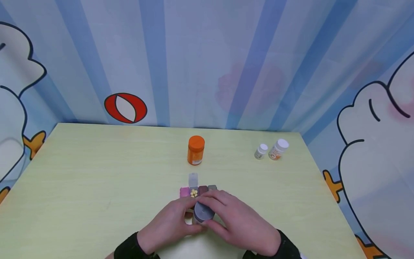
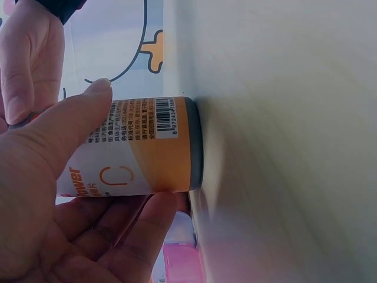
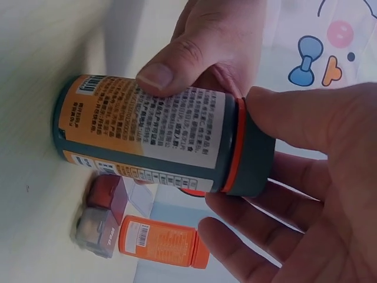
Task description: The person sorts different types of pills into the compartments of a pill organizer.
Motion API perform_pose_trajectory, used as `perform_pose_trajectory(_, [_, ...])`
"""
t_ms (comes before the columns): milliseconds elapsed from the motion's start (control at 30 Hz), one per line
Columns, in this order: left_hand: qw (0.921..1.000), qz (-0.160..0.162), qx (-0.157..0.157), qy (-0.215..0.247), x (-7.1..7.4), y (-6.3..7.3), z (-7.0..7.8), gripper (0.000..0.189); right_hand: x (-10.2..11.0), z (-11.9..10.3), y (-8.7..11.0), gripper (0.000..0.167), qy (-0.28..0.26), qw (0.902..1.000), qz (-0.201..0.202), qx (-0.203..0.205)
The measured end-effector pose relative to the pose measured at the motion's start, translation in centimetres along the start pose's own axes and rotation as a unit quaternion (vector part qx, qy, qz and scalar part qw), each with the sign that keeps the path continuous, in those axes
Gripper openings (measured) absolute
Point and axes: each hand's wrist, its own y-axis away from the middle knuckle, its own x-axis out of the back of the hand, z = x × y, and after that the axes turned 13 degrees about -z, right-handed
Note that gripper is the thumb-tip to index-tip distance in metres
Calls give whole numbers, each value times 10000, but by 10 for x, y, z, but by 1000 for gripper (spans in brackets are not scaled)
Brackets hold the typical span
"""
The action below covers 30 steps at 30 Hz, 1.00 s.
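A dark grey-green supplement bottle [image 3: 147,124] with an orange and white label stands upright between both hands, its base right at the tabletop. My left hand [image 1: 171,219] grips the bottle's body, thumb on one side and fingers on the other. Fingers and thumb of my right hand [image 1: 236,219] pinch the dark cap [image 1: 204,211], which sits on the bottle above an orange ring. Just beyond is a pill organizer [image 1: 184,192] with pink, dark red and grey compartments, partly hidden by the hands. One lid [image 1: 193,179] is flipped up, and several pale yellow tablets [image 1: 194,193] lie in that compartment.
An orange bottle [image 1: 195,151] with an orange cap stands behind the organizer. Toward the back right are a small white-capped bottle [image 1: 261,151] and a larger white bottle [image 1: 279,149]. A blue striped curtain [image 1: 200,64] hangs along the far edge of the wooden table [image 1: 97,180].
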Motion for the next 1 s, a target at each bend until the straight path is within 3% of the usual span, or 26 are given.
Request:
perform_pose_trajectory(367, [10000,-15,60,-26,1,-1,0,48,0,-2,-2,53,-37,9987,-180,-472])
perform_pose_trajectory(1000, [9999,52,11,-111,-1,0,0,43,-3,-4,-1,55,35,9984,-26,-568])
